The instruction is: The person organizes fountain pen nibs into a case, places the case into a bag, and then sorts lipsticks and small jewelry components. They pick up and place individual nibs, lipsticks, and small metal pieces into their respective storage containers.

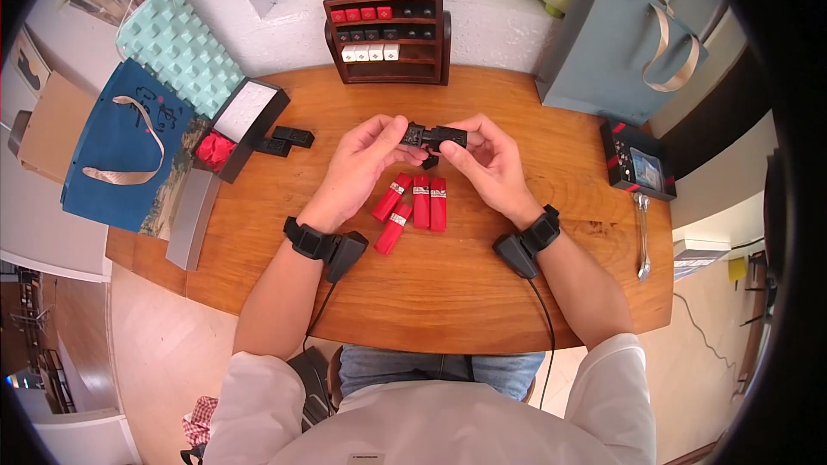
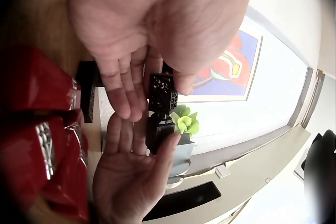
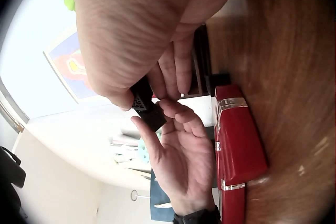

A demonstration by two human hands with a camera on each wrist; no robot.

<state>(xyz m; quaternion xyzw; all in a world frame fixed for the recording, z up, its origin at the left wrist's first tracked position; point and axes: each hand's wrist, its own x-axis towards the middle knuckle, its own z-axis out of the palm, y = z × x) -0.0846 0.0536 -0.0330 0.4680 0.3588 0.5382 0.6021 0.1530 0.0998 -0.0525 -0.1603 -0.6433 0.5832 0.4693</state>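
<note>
My left hand [image 1: 366,155] and right hand [image 1: 489,159] meet above the middle of the table. Between them is a black carved tube, lipstick-like, in two parts with a narrower neck between. My left thumb and fingers pinch the left part [image 1: 414,134], whose openwork pattern shows in the left wrist view. My right thumb and fingers pinch the other, right part [image 1: 451,136]. Just below the hands lie several red tubes [image 1: 420,205] with silver bands. A black piece [image 3: 217,81] sits on the table beyond them, partly hidden by the hands in the head view.
A dark wooden rack [image 1: 388,69] with rows of red, black and white square pieces stands at the back. To the left, black blocks [image 1: 295,136] lie beside an open box [image 1: 250,112] and a blue bag [image 1: 129,151]. A grey bag [image 1: 603,43], black box [image 1: 637,159] and metal tongs [image 1: 643,237] are right.
</note>
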